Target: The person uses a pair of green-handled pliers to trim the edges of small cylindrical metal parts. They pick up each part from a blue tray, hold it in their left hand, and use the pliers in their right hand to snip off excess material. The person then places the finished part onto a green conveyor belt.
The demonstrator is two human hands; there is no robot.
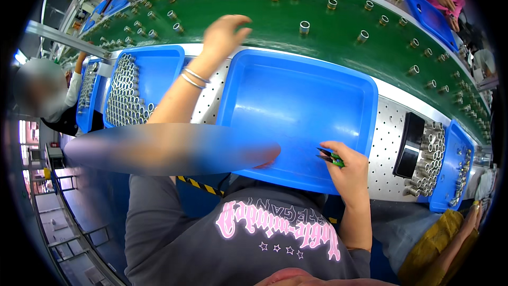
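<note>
Right hand (350,172) at roomy tray rim (370,95)

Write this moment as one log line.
left hand: open above green belt; right hand: holding green-handled tool over blue tray; metal rings: on belt

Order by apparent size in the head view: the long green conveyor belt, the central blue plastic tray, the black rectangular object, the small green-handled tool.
1. Green conveyor belt
2. Central blue tray
3. Black rectangular object
4. Green-handled tool, partly covered
</note>
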